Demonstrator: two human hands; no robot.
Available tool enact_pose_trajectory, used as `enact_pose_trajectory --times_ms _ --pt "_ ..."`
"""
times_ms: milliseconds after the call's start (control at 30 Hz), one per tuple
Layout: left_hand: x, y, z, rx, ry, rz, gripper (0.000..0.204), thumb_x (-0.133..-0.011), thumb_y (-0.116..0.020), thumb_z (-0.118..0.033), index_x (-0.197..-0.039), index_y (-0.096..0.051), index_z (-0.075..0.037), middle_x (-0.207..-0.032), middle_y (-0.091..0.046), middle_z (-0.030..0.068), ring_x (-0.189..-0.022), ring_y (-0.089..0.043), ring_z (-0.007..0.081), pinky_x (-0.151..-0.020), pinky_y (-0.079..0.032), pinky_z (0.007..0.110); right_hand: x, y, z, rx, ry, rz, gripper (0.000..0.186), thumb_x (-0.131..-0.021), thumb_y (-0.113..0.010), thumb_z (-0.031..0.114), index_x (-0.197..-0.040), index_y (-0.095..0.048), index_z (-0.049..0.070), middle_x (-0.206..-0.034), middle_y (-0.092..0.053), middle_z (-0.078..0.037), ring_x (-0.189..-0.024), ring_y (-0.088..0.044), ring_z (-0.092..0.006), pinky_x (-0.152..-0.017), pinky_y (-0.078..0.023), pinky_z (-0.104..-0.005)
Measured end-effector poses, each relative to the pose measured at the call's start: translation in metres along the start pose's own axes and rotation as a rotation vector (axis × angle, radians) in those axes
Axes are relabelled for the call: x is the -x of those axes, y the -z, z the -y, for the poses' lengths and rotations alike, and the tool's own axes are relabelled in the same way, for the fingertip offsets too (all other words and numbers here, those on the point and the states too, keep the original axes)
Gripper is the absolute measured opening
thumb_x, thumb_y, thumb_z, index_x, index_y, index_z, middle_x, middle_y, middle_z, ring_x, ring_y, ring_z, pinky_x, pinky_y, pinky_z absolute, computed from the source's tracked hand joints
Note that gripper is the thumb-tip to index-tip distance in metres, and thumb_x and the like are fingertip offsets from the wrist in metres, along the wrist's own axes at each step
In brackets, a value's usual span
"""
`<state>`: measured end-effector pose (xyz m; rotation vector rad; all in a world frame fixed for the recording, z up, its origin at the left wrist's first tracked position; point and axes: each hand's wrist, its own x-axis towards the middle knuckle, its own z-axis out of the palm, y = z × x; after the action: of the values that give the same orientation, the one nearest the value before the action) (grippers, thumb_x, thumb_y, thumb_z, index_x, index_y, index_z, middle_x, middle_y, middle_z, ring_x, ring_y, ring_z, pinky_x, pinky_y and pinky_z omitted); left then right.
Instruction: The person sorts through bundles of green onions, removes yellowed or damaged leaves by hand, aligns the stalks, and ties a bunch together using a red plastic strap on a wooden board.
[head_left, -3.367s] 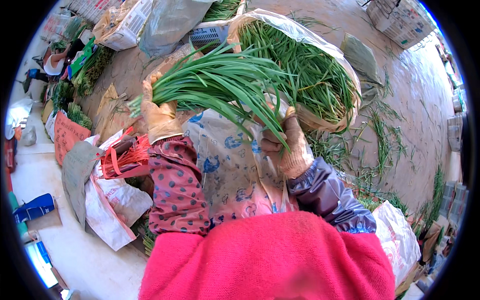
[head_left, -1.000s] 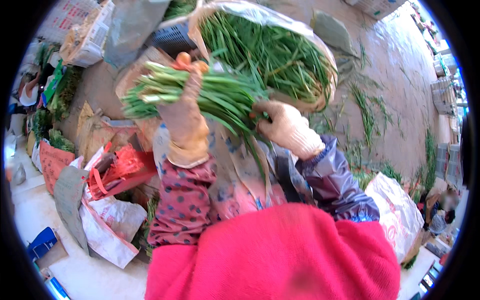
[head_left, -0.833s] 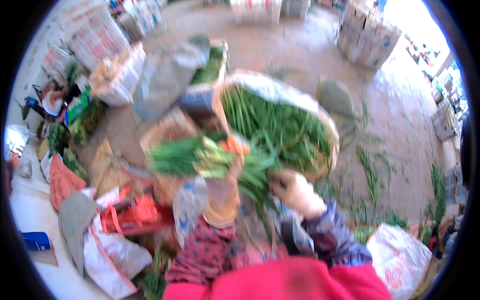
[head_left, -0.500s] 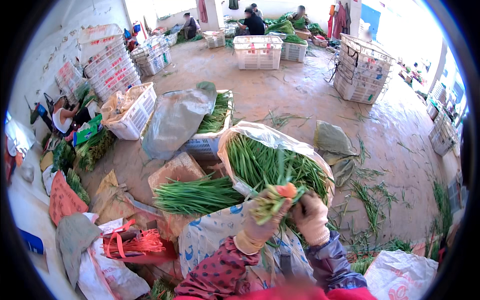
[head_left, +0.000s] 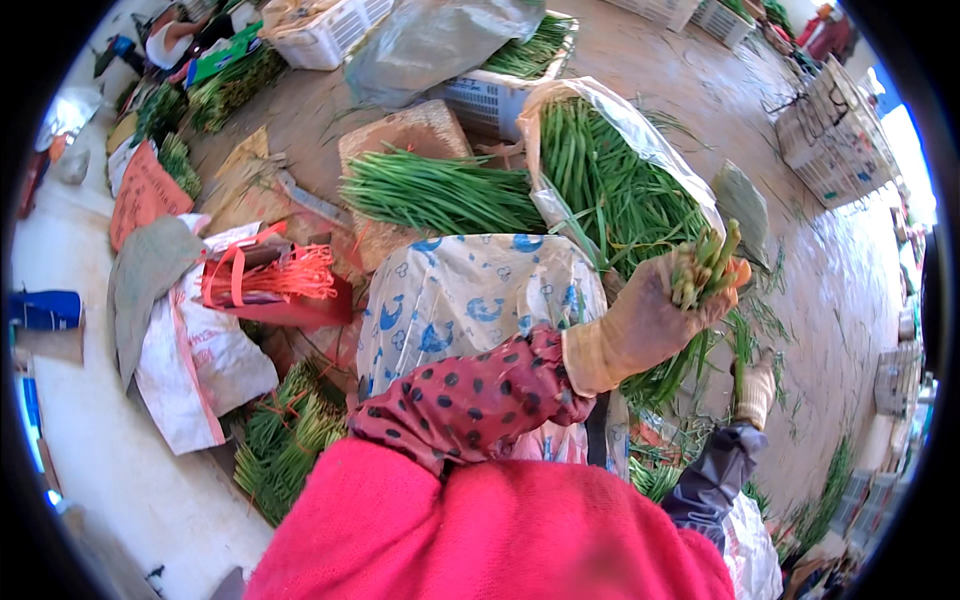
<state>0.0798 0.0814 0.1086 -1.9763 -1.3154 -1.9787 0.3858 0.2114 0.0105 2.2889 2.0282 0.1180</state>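
Note:
My left hand [head_left: 645,325], in a pale work glove, is closed around a bunch of long green chive-like stalks [head_left: 705,265]. The cut ends point up, something orange shows beside them, and the leaves hang below the fist. Farther right and lower, my gloved right hand [head_left: 756,392] seems closed on a few green leaves [head_left: 741,350]; its fingers are partly hidden. Beyond the left hand, an open white sack [head_left: 535,130] is full of the same loose greens. A pile of greens [head_left: 440,190] lies on a brown block [head_left: 365,160] to its left.
A white cloth with blue prints [head_left: 470,290] covers my lap. Orange ties [head_left: 305,272] lie in a red holder at left, near tied green bundles [head_left: 285,435]. White crates [head_left: 490,105] stand beyond, with stacked crates [head_left: 835,135] at far right. Leaf scraps litter the floor.
The view has tilted down and turned left. My hands have come apart: the left still grips the bunch, while the right has moved away to the right and lower.

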Motion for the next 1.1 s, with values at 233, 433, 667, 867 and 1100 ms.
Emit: enact_pose_trajectory --times_ms 233,433,667,867,1100 --pt "-0.009 -0.007 0.008 0.801 0.749 -0.157 0.024 -0.084 -0.069 -0.005 -0.106 -0.061 -0.004 -0.099 -0.064 0.0003 -0.090 -0.058 0.0078 -0.079 -0.047 0.022 0.096 0.131 0.151 -1.284 0.909 -0.036 0.118 -0.066 -0.072 0.062 -0.148 -0.014 0.001 -0.148 -0.031 -0.020 -0.135 -0.034 -0.0278 -0.109 -0.029 -0.0388" --pt "-0.016 0.056 0.054 1.306 1.119 -0.595 0.036 -0.083 -0.070 -0.006 -0.117 -0.057 -0.005 -0.095 -0.066 0.0083 -0.088 -0.064 0.0186 -0.078 -0.053 0.031 0.106 0.126 0.238 -1.091 1.045 0.079 0.118 -0.062 -0.087 0.027 -0.148 -0.011 0.000 -0.135 -0.046 -0.023 -0.120 -0.052 -0.0286 -0.099 -0.042 -0.0353" --pt "0.048 0.159 0.175 1.211 1.159 -0.857 0.033 -0.079 -0.073 -0.003 -0.108 -0.059 -0.009 -0.099 -0.066 0.0072 -0.094 -0.064 0.0222 -0.083 -0.055 0.039 0.103 0.108 0.382 -0.498 1.146 0.386 0.073 -0.071 -0.070 0.014 -0.137 -0.039 0.012 -0.107 -0.063 -0.021 -0.094 -0.064 -0.0371 -0.080 -0.052 -0.0407" --pt "0.074 0.279 0.245 1.086 1.075 -1.219 0.027 -0.082 -0.071 -0.008 -0.104 -0.056 -0.004 -0.102 -0.064 0.0126 -0.095 -0.063 0.0275 -0.088 -0.052 0.044 0.114 0.078 0.523 -0.384 1.422 0.360 0.070 -0.071 -0.069 0.017 -0.134 -0.041 0.008 -0.117 -0.059 -0.020 -0.106 -0.059 -0.0345 -0.089 -0.048 -0.0396" --pt "0.135 0.349 0.249 -0.036 0.912 -1.450 0.049 -0.087 -0.063 -0.006 -0.131 -0.041 -0.003 -0.117 -0.058 0.0149 -0.105 -0.058 0.0232 -0.093 -0.046 0.035 0.145 0.017 0.624 -0.384 1.409 0.385 0.066 -0.072 -0.068 0.017 -0.132 -0.041 0.009 -0.114 -0.059 -0.019 -0.104 -0.058 -0.0380 -0.087 -0.047 -0.0443"
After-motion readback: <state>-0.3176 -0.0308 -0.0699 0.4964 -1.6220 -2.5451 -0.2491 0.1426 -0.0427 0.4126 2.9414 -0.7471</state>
